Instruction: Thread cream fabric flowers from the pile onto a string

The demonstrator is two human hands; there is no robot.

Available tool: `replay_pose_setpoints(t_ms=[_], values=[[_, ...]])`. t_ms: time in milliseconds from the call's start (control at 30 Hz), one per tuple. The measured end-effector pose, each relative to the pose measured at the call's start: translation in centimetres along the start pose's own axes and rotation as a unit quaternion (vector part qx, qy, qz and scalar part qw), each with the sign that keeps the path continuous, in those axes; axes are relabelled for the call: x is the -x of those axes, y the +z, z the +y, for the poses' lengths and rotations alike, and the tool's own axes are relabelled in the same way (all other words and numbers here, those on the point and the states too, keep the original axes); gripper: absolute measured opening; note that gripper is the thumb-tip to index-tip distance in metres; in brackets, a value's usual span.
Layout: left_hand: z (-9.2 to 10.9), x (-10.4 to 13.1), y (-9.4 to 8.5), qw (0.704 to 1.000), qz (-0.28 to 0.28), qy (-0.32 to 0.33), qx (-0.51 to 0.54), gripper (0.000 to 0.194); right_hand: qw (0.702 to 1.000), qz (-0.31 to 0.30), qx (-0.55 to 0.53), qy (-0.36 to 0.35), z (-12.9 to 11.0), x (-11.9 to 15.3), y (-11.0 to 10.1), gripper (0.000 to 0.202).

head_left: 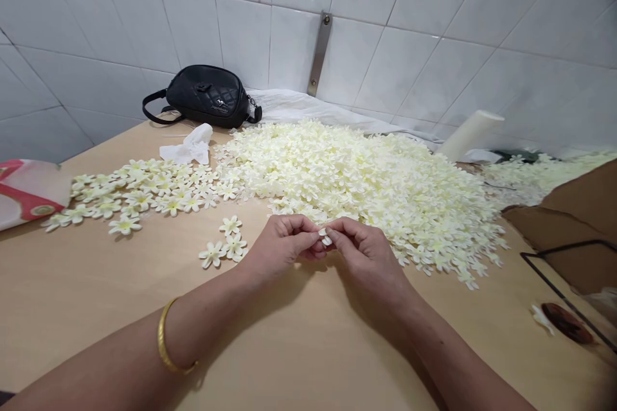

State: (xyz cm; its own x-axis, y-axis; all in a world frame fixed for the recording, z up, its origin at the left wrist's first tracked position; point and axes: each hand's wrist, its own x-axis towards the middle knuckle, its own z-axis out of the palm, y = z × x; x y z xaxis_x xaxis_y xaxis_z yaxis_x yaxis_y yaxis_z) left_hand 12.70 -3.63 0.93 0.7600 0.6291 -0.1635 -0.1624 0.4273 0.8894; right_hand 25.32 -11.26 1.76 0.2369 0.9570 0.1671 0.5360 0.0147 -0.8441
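white flower [326, 239], one, pinched by left hand [282, 243] and right hand [370, 255]; three loose flowers [234, 246] nearby, one bag [205, 97]

Flower piece [326, 237] at the grip, largely covered by the fingers of the left hand [282, 245] and right hand [366, 253], its full outline hidden; far left of the grip, red-and-white object [36, 189], cropped by the frame; beyond and left, black bag [205, 96], its small lettering illegible; far right, brown cardboard [573, 225], cropped; nearer than the grip, left forearm [125, 343] and right forearm [453, 350], both cut off below
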Motion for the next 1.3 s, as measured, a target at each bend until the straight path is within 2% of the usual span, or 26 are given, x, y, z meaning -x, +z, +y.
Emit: replay_pose_setpoints(t_ms=[200, 400, 533, 633, 733, 800, 833, 900, 1000, 1100, 1200, 1300], values=[[-0.1, -0.1, -0.5, 1.0, -0.004, 0.016, -0.015, 0.007, 0.993, 0.021, -0.118, 0.024, 0.2, -0.5, -0.1, 0.016], [0.3, -0.3, -0.4, 0.997, 0.047, 0.028, -0.047, 0.004, 0.97, 0.155, -0.181, 0.05, 1.0, -1.3, -1.0, 0.014], [0.4, -0.3, -0.3, 0.996, 0.056, 0.034, -0.057, 0.007, 0.964, 0.194, -0.177, 0.038, 1.0, -1.5, -1.8, 0.017], [0.3, -0.4, -0.4, 0.995, 0.066, 0.037, -0.062, 0.011, 0.964, 0.235, -0.121, 0.024, 1.2, -1.7, -2.8, 0.019], [0.3, -0.5, -0.3, 0.994, 0.087, 0.028, -0.063, 0.014, 0.954, 0.299, 0.016, -0.008, 2.0, -2.6, -4.9, 0.021], [0.4, -0.5, -0.2, 0.994, 0.092, 0.023, -0.058, 0.016, 0.926, 0.339, 0.16, -0.052, 2.7, -3.8, -6.8, 0.021], [0.4, -0.5, -0.1, 0.994, 0.092, 0.023, -0.054, 0.016, 0.899, 0.353, 0.246, -0.079, 3.0, -4.5, -7.7, 0.022], [0.4, -0.5, -0.1, 0.994, 0.09, 0.027, -0.047, 0.016, 0.876, 0.358, 0.309, -0.1, 3.4, -6.1, -9.4, 0.021], [0.4, -0.5, -0.1, 0.994, 0.092, 0.036, -0.044, 0.014, 0.859, 0.343, 0.362, -0.119, 3.7, -8.2, -10.6, 0.019], [0.3, -0.6, -0.2, 0.994, 0.088, 0.033, -0.057, 0.014, 0.855, 0.306, 0.394, -0.14, 4.0, -9.3, -10.6, 0.014], [0.2, -0.8, -0.4, 0.994, 0.087, 0.036, -0.052, 0.014, 0.86, 0.283, 0.398, -0.15, 4.0, -9.0, -10.3, 0.014], [0.1, -0.9, -0.4, 0.994, 0.093, 0.032, -0.048, 0.015, 0.868, 0.292, 0.373, -0.146, 3.0, -7.2, -9.4, 0.021]])
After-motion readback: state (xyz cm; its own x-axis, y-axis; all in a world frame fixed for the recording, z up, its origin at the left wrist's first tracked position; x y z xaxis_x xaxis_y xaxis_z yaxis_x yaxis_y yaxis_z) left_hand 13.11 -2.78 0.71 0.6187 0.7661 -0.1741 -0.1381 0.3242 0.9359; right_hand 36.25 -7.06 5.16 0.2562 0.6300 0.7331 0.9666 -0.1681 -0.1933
